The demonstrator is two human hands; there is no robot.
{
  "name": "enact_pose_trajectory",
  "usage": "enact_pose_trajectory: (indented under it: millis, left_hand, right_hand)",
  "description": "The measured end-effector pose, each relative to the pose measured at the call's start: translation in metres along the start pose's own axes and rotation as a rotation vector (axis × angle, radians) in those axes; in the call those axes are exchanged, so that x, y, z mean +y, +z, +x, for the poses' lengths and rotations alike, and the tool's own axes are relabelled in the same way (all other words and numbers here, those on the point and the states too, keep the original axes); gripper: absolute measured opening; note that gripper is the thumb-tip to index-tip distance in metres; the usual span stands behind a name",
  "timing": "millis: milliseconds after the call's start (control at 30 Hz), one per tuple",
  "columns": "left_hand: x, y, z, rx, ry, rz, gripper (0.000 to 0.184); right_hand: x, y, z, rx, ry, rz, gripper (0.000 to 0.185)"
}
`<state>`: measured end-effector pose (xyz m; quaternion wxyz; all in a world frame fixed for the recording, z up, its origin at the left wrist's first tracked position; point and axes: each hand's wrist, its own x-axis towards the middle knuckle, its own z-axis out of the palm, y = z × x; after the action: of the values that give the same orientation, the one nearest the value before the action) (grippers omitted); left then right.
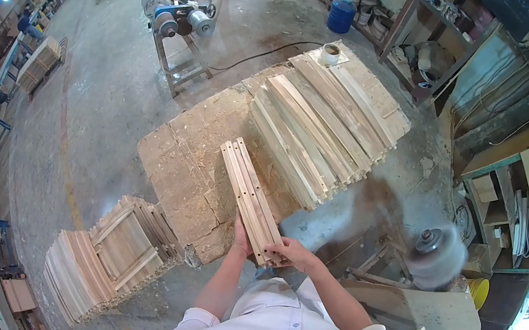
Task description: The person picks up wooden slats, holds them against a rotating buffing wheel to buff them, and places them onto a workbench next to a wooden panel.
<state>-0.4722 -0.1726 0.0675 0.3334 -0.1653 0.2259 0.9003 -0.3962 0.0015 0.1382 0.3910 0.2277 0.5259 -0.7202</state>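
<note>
A small bundle of wooden strips (250,198), with small dark holes along their faces, slants up and away from my body above the worktable. My left hand (241,237) is wrapped around the bundle's near left side, its fingers partly hidden behind the wood. At the near end, my right hand (291,253) grips the strips from the right, fingers over the top. Beyond the bundle, many long wooden strips (319,132) lie side by side on the worktable (185,159), which is strewn with sawdust.
Another stack of wooden strips (113,255) stands at the lower left. A white cup (330,53) rests at the table's far end. Ahead is a machine on a stand (177,17); at right a spinning wheel (436,257) is blurred. A blue drum (341,15) stands behind.
</note>
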Motion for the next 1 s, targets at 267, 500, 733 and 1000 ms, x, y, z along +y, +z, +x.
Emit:
enact_pose_trajectory:
  millis: [267,500,733,1000]
  left_hand:
    - [-0.014,0.075,-0.037,-0.044,-0.009,0.104,0.087]
    - [-0.089,0.173,-0.034,-0.241,-0.202,0.250,0.084]
    - [-0.233,0.233,-0.033,-0.455,-0.482,0.296,0.086]
    - [-0.396,0.269,-0.036,-0.490,-0.793,0.554,0.088]
  right_hand:
    - [0.001,0.000,-0.067,-0.048,-0.113,0.038,0.062]
    - [0.058,-0.042,-0.155,0.170,-0.363,0.145,0.058]
    - [0.137,-0.093,-0.250,0.436,-0.576,0.371,0.062]
    - [0.216,-0.139,-0.347,0.603,-0.645,0.727,0.064]
